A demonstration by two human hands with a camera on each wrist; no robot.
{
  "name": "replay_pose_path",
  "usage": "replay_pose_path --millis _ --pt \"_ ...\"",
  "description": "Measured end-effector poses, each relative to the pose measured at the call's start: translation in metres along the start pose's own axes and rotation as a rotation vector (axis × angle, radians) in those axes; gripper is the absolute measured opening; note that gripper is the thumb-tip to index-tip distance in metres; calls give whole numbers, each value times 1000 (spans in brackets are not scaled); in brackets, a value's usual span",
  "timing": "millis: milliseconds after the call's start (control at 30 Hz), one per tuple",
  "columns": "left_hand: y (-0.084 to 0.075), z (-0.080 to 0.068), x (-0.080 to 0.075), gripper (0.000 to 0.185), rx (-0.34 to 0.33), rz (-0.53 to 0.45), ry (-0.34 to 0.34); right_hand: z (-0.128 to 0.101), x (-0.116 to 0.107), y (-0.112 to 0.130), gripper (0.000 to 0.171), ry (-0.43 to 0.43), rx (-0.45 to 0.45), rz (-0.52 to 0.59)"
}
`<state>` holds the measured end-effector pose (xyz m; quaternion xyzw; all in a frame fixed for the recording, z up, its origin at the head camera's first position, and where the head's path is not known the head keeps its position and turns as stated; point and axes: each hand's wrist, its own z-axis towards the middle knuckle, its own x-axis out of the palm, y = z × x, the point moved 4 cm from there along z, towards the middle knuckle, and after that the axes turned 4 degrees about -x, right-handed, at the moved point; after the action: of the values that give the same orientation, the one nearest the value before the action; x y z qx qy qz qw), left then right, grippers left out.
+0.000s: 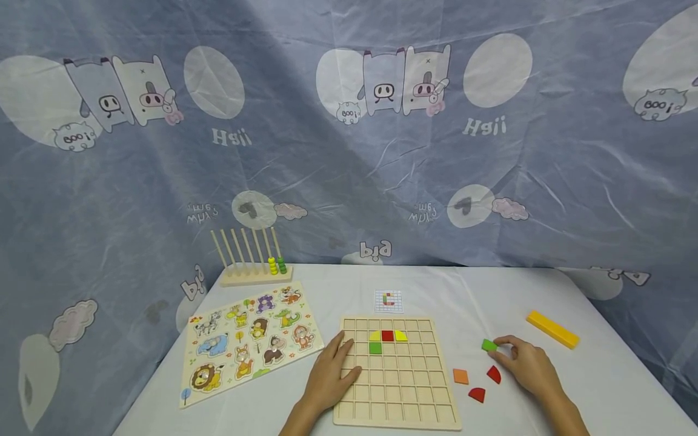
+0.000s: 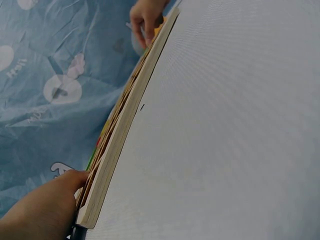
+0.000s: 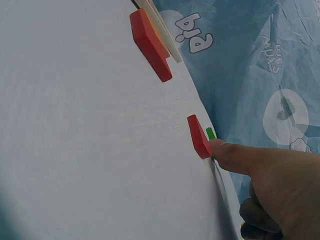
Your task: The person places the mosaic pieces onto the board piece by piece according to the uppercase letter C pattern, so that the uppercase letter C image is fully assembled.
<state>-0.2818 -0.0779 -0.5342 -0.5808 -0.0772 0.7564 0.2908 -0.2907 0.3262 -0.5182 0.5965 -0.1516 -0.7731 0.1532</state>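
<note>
My left hand [image 1: 328, 376] rests on the left edge of a square wooden grid board [image 1: 400, 421], its fingers stretched along the frame and thumb over the cells. In the board's upper rows sit a red square block [image 1: 387, 335] between two yellow curved pieces [image 1: 400, 335], with a green square block [image 1: 375, 348] below the left one. Right of the board, my right hand [image 1: 526, 363] pinches another green block [image 1: 488, 345] between thumb and forefinger, at the tabletop. Two red quarter-round blocks [image 1: 477, 395] and an orange square block [image 1: 460, 376] lie nearby.
A small pattern card [image 1: 388, 301] lies behind the board. On the left are an animal puzzle board [image 1: 252, 342] and a peg counting stand [image 1: 256, 277] with yellow and green beads. A long yellow bar [image 1: 552, 329] lies at the far right. Printed cloth [image 1: 349, 163] hangs behind the table.
</note>
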Motion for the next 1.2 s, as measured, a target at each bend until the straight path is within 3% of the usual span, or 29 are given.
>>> replay_pose_path --millis 233,533,633,867,1200 --pt "2 0 2 58 1 0 -4 5 -9 21 35 -33 -44 33" --pt "2 0 2 58 -1 -11 -1 7 -15 92 32 -89 -204 86" --pt "2 1 1 57 4 -11 -5 6 -10 119 31 -84 -268 93" --pt "0 0 1 57 5 -12 0 3 12 168 31 26 -330 141" --pt "0 0 0 57 4 -10 -5 -3 42 204 30 65 -485 182"
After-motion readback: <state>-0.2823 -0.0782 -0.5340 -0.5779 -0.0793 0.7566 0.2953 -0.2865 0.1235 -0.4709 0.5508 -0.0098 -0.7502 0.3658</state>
